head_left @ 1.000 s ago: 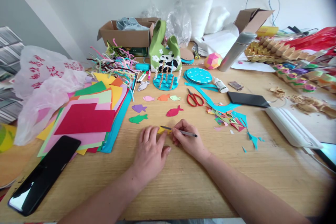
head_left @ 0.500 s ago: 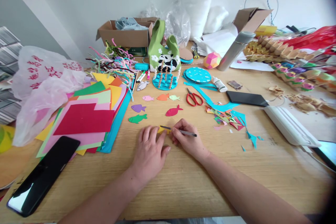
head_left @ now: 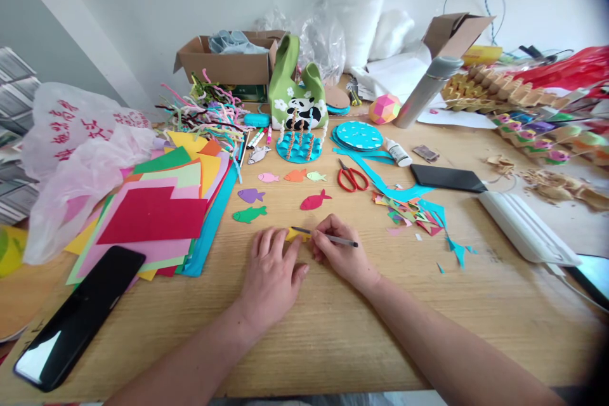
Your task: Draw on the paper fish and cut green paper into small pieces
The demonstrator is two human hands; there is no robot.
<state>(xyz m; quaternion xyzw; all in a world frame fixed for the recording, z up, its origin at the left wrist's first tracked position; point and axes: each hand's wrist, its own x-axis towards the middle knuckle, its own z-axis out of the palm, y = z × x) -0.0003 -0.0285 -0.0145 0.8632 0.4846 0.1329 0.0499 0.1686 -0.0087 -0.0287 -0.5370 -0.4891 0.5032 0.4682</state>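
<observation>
A dark pen is gripped in the fingers of my right hand, its tip pointing left over a small yellow paper piece. My left hand lies with fingers spread on the table, fingertips pressing that yellow piece, whose outline is partly covered. Just beyond my hands lie paper fish: a green fish, a purple fish and a red fish. Farther back are a pink fish, an orange fish and a pale green fish.
Red-handled scissors lie beyond my right hand, near paper scraps. Coloured sheets and a phone are at left. A blue disc with twisted posts stands before a green panda bag. A power strip lies right.
The pen and my right hand have shifted very slightly to the right. Everything else looks the same.
</observation>
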